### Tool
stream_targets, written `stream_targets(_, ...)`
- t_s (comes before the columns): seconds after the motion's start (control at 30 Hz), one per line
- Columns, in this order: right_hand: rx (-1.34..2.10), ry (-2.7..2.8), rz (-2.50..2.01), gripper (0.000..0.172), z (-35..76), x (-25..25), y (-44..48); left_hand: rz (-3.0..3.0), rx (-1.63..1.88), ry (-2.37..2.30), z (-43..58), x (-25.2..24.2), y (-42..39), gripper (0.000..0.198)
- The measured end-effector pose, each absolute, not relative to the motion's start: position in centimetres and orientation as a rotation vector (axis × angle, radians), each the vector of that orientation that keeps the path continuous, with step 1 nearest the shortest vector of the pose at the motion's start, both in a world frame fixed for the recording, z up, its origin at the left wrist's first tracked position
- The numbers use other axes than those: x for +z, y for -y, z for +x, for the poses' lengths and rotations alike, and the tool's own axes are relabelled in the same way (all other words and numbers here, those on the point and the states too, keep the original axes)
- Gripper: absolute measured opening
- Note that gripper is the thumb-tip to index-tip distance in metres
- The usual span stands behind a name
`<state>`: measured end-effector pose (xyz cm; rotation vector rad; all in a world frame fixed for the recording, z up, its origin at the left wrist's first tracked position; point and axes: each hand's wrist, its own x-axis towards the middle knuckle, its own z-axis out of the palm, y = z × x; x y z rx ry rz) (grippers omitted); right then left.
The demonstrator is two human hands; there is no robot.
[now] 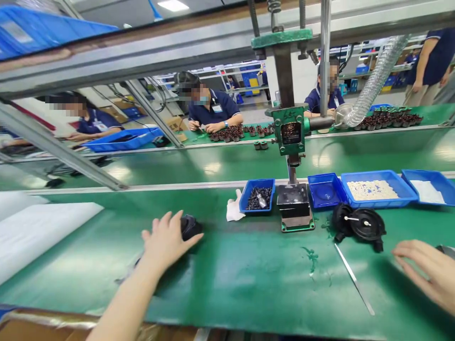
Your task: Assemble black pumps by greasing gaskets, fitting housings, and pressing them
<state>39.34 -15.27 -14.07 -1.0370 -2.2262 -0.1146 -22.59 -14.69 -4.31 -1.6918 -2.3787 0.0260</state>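
Note:
My left hand is spread over the green bench top at the left. Beside its thumb and fingers lies a black part, partly hidden by the hand; whether they touch I cannot tell. At the right edge, my right hand has its fingers stretched out, with nothing seen in them. A dark object shows just behind that hand, cut off by the frame. To its left sit two round black plastic housings with small white pins. Metal tweezers lie on the bench in front of the housings.
A press with a green head stands over a metal block. Blue bins hold black small parts, pale pieces and white sheets. White sheeting covers the left. Co-workers sit across the bench.

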Motion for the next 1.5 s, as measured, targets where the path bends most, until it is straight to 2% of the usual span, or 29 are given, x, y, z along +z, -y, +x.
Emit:
stream_targets(0.1, -0.171, 2.608, -0.928, 0.046, 37.3, -13.4, 17.0, -1.724, 0.202, 2.500, -23.3, -3.1, 13.0, 0.073)
stream_targets(0.2, -0.249, 2.822, -0.732, 0.052, 34.8, -12.1, 17.6, -1.812, 0.238, 2.467, -21.4, -3.0, 12.4, 0.076)
stream_targets(0.33, -0.292, 2.946, -0.632, 0.043, 31.8, -11.2, 16.9, -2.035, 0.182, 2.307, -15.3, -4.1, 13.2, 0.084)
stream_targets(0.5, -0.364, 2.948, -0.396, 0.030, 30.1, -11.7, 15.8, -2.145, 0.252, 2.194, -5.6, -5.1, 15.6, 0.080)
stream_targets(0.6, -0.356, 2.925, -0.229, 0.024, 29.6, -11.5, 15.5, -2.183, 0.263, 2.145, -2.1, -5.0, 16.4, 0.085)
stream_targets(0.7, -0.340, 2.859, -0.136, 0.021, 29.3, -11.3, 15.4, -2.222, 0.100, 1.983, -1.3, -4.0, 15.6, 0.091)
stream_targets(0.87, -0.235, 2.709, -0.174, 0.019, 28.9, -10.9, 15.2, -2.440, -0.231, 1.638, -2.1, -1.0, 9.3, 0.089)
stream_targets(1.1, -0.031, 2.503, -0.338, 0.024, 30.2, -6.4, 13.2, -2.870, -0.071, 1.693, -0.4, -0.1, 0.9, 0.091)
stream_targets(1.3, 0.135, 2.134, -0.659, 0.019, 32.4, -3.4, 8.7, -2.853, -0.026, 1.766, 0.6, -0.1, 0.3, 0.079)
stream_targets(1.5, 0.207, 1.939, -0.765, 0.011, 32.1, -3.0, 4.6, -2.822, 0.013, 1.788, 0.6, 0.0, 0.4, 0.076)
